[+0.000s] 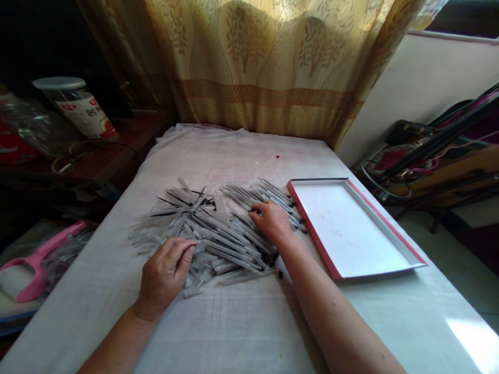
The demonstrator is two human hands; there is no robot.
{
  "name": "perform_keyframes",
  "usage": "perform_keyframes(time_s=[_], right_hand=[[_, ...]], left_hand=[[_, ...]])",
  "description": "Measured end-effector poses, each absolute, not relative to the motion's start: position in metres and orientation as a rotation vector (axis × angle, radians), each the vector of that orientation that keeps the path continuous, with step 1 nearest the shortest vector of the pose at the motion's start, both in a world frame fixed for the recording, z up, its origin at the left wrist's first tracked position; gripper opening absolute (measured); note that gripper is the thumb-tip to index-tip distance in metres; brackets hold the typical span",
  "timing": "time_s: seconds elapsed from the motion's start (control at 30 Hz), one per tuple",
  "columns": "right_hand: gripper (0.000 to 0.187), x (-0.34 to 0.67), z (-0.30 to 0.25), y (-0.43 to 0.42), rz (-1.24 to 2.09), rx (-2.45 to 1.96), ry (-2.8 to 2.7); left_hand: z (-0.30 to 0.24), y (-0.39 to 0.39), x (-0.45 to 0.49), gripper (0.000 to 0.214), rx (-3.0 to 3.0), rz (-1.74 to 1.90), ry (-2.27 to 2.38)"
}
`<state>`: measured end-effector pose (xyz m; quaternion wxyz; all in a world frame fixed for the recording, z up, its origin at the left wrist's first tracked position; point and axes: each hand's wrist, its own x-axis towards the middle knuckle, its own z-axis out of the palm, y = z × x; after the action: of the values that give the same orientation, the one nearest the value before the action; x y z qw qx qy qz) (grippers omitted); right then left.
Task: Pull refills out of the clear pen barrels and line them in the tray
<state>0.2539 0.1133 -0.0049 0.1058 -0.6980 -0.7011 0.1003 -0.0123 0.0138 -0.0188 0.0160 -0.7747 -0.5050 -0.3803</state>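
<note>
Dozens of clear, black-tipped pens (230, 234) in a loose heap mid-table, spread toward the left edge of the cloth-covered table (218, 332). Left hand (163, 272) at the heap's near-left side, thumb and index brought together by the pen ends; can't tell if anything is pinched. Right hand (273, 221) over the heap's right part, fingers curled down onto pens, small dark bit at the fingertips; can't tell if gripped. Loose black piece (280, 274) just off the heap, near side. Shallow red-sided tray (331, 208), white inside, lies along the right edge. Red bit (277, 156) and pale bit (257, 163) toward the far edge. Gold curtain (249, 62) behind that edge. Lidded jar (83, 111) beyond the far-left corner, on a dark surface.
</note>
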Motion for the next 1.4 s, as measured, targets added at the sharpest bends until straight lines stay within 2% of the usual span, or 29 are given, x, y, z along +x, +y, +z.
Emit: perform_keyframes(time_s=[0.3, 0.5, 0.73, 0.93, 1.13, 1.27, 1.4], right_hand=[[0.027, 0.266, -0.010, 0.117, 0.202, -2.052, -1.743], [0.023, 0.282, -0.003, 0.083, 0.385, -1.653, -1.522], [0.020, 0.260, 0.006, 0.014, 0.631, -1.235, -1.615], [0.028, 0.247, -0.005, 0.006, 0.679, -1.189, -1.581], [0.018, 0.251, -0.008, 0.008, 0.757, -1.124, -1.492], [0.017, 0.252, -0.006, 0.007, 0.826, -1.059, -1.493], [0.018, 0.248, -0.008, 0.004, 0.823, -1.079, -1.517]], left_hand=[[-0.020, 0.014, -0.012, 0.013, -2.419, -1.193, -1.541], [-0.020, 0.013, -0.011, 0.013, -2.379, -1.151, -1.480], [-0.014, 0.010, -0.004, 0.036, -2.276, -1.136, -1.403], [-0.014, 0.010, -0.003, 0.014, -2.435, -1.093, -1.335], [-0.007, 0.008, -0.001, 0.012, -2.428, -1.194, -1.316], [-0.010, 0.007, -0.002, 0.017, -2.434, -1.308, -1.458], [-0.015, 0.003, -0.004, 0.028, -2.445, -1.492, -1.916]])
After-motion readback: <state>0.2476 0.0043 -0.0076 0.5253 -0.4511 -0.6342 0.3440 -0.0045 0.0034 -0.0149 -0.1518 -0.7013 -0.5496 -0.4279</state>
